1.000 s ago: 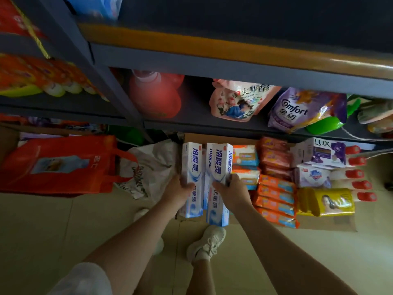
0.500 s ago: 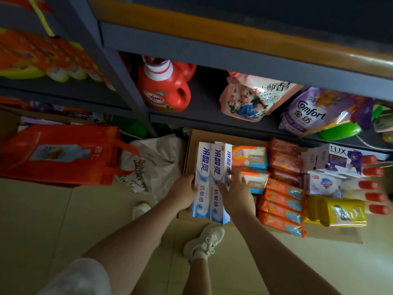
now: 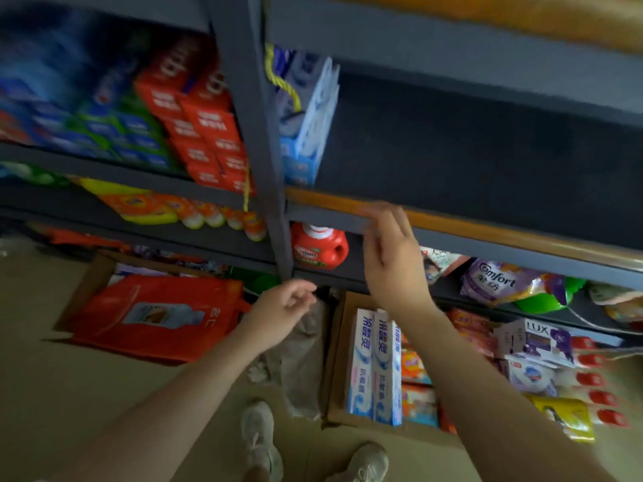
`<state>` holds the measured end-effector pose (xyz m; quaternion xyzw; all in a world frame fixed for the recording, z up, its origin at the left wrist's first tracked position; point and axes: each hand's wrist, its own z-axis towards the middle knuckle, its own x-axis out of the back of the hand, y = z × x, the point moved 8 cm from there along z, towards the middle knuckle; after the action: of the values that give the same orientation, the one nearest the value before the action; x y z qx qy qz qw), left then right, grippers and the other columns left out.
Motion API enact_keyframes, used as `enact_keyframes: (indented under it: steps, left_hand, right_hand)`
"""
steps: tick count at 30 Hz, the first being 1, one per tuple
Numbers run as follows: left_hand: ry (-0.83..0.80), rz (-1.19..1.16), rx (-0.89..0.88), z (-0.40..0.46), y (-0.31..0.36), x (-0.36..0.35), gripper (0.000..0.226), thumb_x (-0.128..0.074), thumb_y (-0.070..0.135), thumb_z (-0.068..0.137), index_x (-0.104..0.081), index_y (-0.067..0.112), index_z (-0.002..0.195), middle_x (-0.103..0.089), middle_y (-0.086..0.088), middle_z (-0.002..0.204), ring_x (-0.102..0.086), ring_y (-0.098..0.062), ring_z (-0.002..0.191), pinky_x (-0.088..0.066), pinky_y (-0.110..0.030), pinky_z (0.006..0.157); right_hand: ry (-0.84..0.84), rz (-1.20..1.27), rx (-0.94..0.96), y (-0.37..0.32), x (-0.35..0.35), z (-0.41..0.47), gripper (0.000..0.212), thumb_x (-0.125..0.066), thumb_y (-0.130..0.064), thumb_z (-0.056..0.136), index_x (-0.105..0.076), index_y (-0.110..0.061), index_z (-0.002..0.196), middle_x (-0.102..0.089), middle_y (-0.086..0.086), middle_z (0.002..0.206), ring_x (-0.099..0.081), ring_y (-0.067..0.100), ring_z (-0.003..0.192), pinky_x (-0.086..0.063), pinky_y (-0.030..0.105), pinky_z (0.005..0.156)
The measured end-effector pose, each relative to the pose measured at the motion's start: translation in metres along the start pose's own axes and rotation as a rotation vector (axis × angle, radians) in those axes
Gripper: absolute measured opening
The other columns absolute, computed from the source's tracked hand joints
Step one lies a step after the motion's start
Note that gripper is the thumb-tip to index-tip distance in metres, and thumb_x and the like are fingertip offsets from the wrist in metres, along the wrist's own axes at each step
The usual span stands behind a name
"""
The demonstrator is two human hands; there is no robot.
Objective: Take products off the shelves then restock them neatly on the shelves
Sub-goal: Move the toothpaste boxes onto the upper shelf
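Observation:
Two white-and-blue toothpaste boxes point(image 3: 375, 367) stand side by side in a cardboard box point(image 3: 335, 363) on the floor, beside orange packets. My right hand point(image 3: 391, 259) is raised in front of the orange-edged shelf point(image 3: 487, 226), fingers straight, holding nothing. My left hand point(image 3: 283, 309) hovers lower by the grey upright post point(image 3: 257, 151), fingers loosely curled and empty. More blue-and-white boxes point(image 3: 306, 120) stand at the left end of the dark shelf above, the rest of which is bare.
Red boxes point(image 3: 205, 130) and blue and green packs fill the left bay. A red detergent bottle point(image 3: 318, 250) and a Comfort pouch point(image 3: 501, 283) sit on the lower shelf. An orange bag point(image 3: 153, 316) lies in a floor box. LUX and soap packs point(image 3: 536, 342) lie right.
Both hands have let go of the toothpaste boxes, which stay in the cardboard box, and have risen toward the shelves. The view has tilted up, showing higher shelves.

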<state>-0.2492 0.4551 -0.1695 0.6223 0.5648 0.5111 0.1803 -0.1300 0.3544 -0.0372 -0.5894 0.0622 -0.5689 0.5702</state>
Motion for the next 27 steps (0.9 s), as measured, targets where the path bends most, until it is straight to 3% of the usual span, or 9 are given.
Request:
enact_keyframes:
  steps: [4, 7, 10, 13, 15, 20, 24, 27]
  left_hand:
    - [0.140, 0.001, -0.137, -0.016, 0.047, 0.075, 0.017, -0.046, 0.019, 0.096, -0.056, 0.026, 0.109, -0.061, 0.016, 0.096, -0.059, 0.002, 0.089, -0.042, -0.004, 0.071]
    - [0.199, -0.021, -0.211, -0.029, 0.065, 0.105, 0.018, -0.048, 0.015, 0.095, -0.056, 0.024, 0.108, -0.062, 0.014, 0.096, -0.058, 0.005, 0.088, -0.041, -0.001, 0.071]
    - [0.204, -0.038, -0.255, -0.036, 0.070, 0.116, 0.018, -0.048, 0.013, 0.095, -0.057, 0.025, 0.105, -0.063, 0.012, 0.096, -0.061, 0.003, 0.086, -0.042, -0.003, 0.073]
    - [0.204, -0.052, -0.275, -0.038, 0.069, 0.117, 0.020, -0.049, 0.013, 0.094, -0.057, 0.029, 0.101, -0.064, 0.012, 0.095, -0.061, 0.004, 0.087, -0.045, -0.007, 0.074]
    - [0.193, -0.047, -0.272, -0.037, 0.069, 0.112, 0.021, -0.049, 0.012, 0.094, -0.055, 0.031, 0.099, -0.064, 0.012, 0.095, -0.061, 0.004, 0.086, -0.044, -0.005, 0.072]
    - [0.156, -0.038, -0.263, -0.030, 0.072, 0.094, 0.023, -0.049, 0.012, 0.094, -0.055, 0.034, 0.098, -0.064, 0.011, 0.097, -0.063, -0.001, 0.088, -0.047, -0.012, 0.078]
    - [0.183, -0.038, -0.284, -0.026, 0.078, 0.091, 0.019, -0.050, 0.013, 0.094, -0.057, 0.028, 0.102, -0.064, 0.014, 0.094, -0.063, -0.001, 0.088, -0.048, -0.013, 0.079]
    - [0.196, 0.001, -0.282, -0.023, 0.079, 0.093, 0.018, -0.049, 0.015, 0.094, -0.058, 0.026, 0.106, -0.063, 0.016, 0.095, -0.063, 0.001, 0.089, -0.046, -0.009, 0.077]
  right_hand:
    - [-0.140, -0.116, 0.038, -0.030, -0.034, 0.065, 0.045, -0.040, -0.004, 0.093, -0.040, -0.011, 0.138, -0.037, 0.012, 0.143, -0.037, 0.031, 0.127, -0.025, 0.029, 0.102]
    - [-0.241, -0.216, 0.080, -0.035, -0.056, 0.097, 0.055, -0.038, -0.006, 0.094, -0.025, -0.018, 0.147, -0.017, 0.007, 0.155, -0.018, 0.034, 0.139, -0.016, 0.036, 0.110]
    - [-0.422, -0.358, 0.145, -0.039, -0.075, 0.117, 0.064, -0.042, -0.004, 0.088, -0.025, -0.024, 0.146, -0.004, -0.002, 0.158, -0.003, 0.026, 0.141, -0.018, 0.043, 0.114]
    - [-0.501, -0.486, 0.169, -0.035, -0.075, 0.122, 0.062, -0.048, -0.015, 0.086, -0.029, -0.031, 0.143, -0.002, -0.007, 0.157, 0.003, 0.021, 0.143, -0.025, 0.052, 0.111]
    - [-0.460, -0.465, 0.136, -0.028, -0.065, 0.119, 0.057, -0.051, -0.025, 0.089, -0.030, -0.033, 0.142, -0.008, -0.007, 0.157, 0.000, 0.025, 0.143, -0.027, 0.055, 0.108]
    - [-0.303, -0.374, 0.133, -0.030, -0.045, 0.116, 0.040, -0.051, -0.036, 0.093, -0.040, -0.020, 0.128, -0.035, 0.002, 0.143, -0.031, 0.030, 0.130, -0.044, 0.051, 0.093]
    - [-0.385, -0.679, 0.260, -0.035, -0.058, 0.123, 0.051, -0.040, -0.048, 0.094, -0.026, -0.034, 0.142, -0.018, 0.007, 0.148, -0.023, 0.027, 0.132, -0.043, 0.049, 0.093]
    - [-0.412, -0.684, 0.248, -0.028, -0.056, 0.128, 0.049, -0.038, -0.053, 0.094, -0.029, -0.039, 0.140, -0.018, 0.009, 0.147, -0.020, 0.030, 0.133, -0.045, 0.050, 0.094]
